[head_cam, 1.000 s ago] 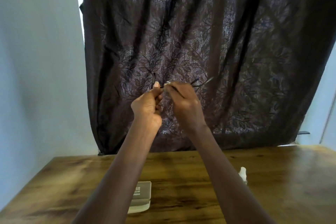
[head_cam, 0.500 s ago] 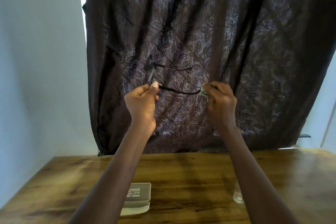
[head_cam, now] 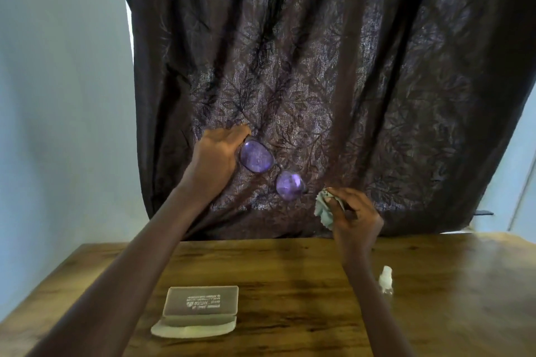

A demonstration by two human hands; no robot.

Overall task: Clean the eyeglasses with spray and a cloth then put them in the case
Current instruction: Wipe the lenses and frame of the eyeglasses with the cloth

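The glasses (head_cam: 271,169) hang in the air before the curtain (head_cam: 319,66), tilted down to the right, lenses showing purple. The left hand (head_cam: 217,156) grips them at their upper left end, fingers curled round the frame there. The right hand (head_cam: 352,219) sits lower and just right of the lower lens, apart from it, fingers bunched round a crumpled cloth (head_cam: 324,209). Both arms reach forward above the table (head_cam: 290,264). Below, the case (head_cam: 200,306) lies near the left arm, and the spray (head_cam: 385,280) stands beside the right forearm.

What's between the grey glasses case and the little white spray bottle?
Bare wooden table and the person's right forearm, in the head view.
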